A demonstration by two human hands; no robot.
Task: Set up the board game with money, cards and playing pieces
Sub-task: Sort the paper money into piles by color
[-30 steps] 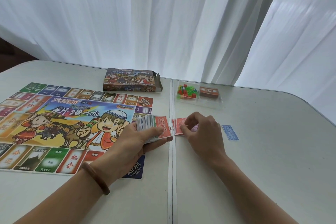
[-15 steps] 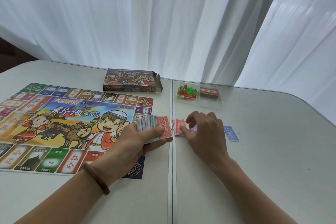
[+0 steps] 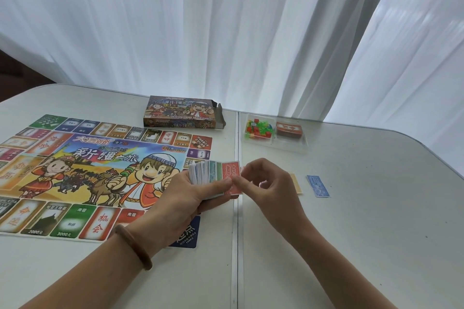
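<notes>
Directions are read from the stack of play money as dial centre, 12 o'clock pointing at the curtain [image 3: 226, 32]. At 9 o'clock the game board [image 3: 100, 175] lies flat and unfolded on the table [image 3: 364, 221], its printed face up. My left hand [image 3: 180, 198], with a brown bracelet [image 3: 136, 246] on the wrist, sits over the board's right edge at 7 o'clock. Its fingers are curled under the stack of play money [image 3: 203, 174] and the thumb is clamped across the top, so the stack is held clear of the table, fanned slightly. At 11 o'clock the game box [image 3: 180, 113] rests on the table beyond the board, its right end flap open. The top sheet of the stack is a red note [image 3: 229, 170] marked 100. My right hand [image 3: 266, 188] meets it at 3 o'clock: thumb and forefinger are closed together on the note's right edge, and the remaining fingers are loosely curled. At 1 o'clock a clear tray [image 3: 288, 144] holds coloured playing pieces [image 3: 258, 129] in its left compartment and a red card deck [image 3: 288, 130] in its right. Farther out at 3 o'clock a tan note [image 3: 297, 183] lies flat on the table, partly hidden behind my right hand. A blue note [image 3: 317, 185] lies flat just beside it, not touching.
</notes>
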